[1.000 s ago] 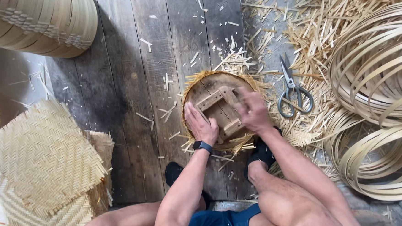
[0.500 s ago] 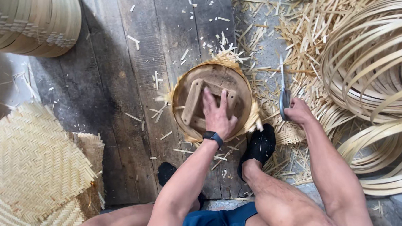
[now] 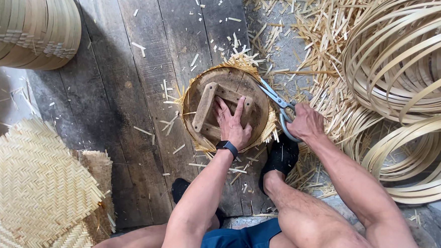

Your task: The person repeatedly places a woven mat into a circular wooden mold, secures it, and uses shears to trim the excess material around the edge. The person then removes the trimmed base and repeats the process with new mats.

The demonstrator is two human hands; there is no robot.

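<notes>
A round wooden form (image 3: 225,108) with crossed wooden bars lies on the plank floor, with a fringe of woven bamboo strips sticking out around its rim. My left hand (image 3: 233,123) presses flat on the form, fingers spread, a dark watch on the wrist. My right hand (image 3: 306,122) grips the handles of grey metal scissors (image 3: 278,104), whose blades point at the fringe on the form's right edge.
Stacked bamboo hoops (image 3: 403,54) lie at the right, with more hoops (image 3: 424,163) below them. Loose bamboo offcuts (image 3: 296,29) litter the floor. Woven square mats (image 3: 32,184) lie at the left. A stack of woven baskets (image 3: 29,31) sits top left. My black-socked foot (image 3: 281,158) rests below the form.
My right hand left the form, reached right to the scissors, picked them up and brought the blades to the form's right edge. My left hand stayed pressing on the form.
</notes>
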